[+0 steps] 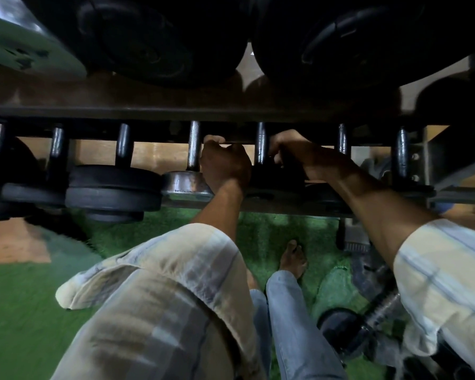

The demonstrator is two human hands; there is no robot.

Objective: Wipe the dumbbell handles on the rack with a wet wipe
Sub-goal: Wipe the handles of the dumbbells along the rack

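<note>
The green floor (25,311) fills the bottom of the view, soft like grass, with a bare foot (292,260) standing on it. Above it runs the long dark rack (176,111), going from side to side. Two very big black weights (148,42) sit on its top shelf. On the shelf under them a row of dumbbells lies side by side. Their handles all point away from the person, front to back, so the long way of each one goes up the picture. The near ends are round plates; one pair is black (113,187) and one end is shiny silver (185,185). The silver handle (194,145) is rough and bright. Next to it on the right is a dark handle (261,144). No writing or name can be read on anything; it is too dark and blurry. The person wears a pale checked shirt (162,297) and blue jeans (294,325). The left hand (225,163) is between the silver handle and the dark handle, its grip curled shut, with the fingertips up at the rack's bar. The right hand (294,153) is just right of the dark handle, touching it, and its grip is curled around something dark. I cannot tell if that is the wipe.
</note>
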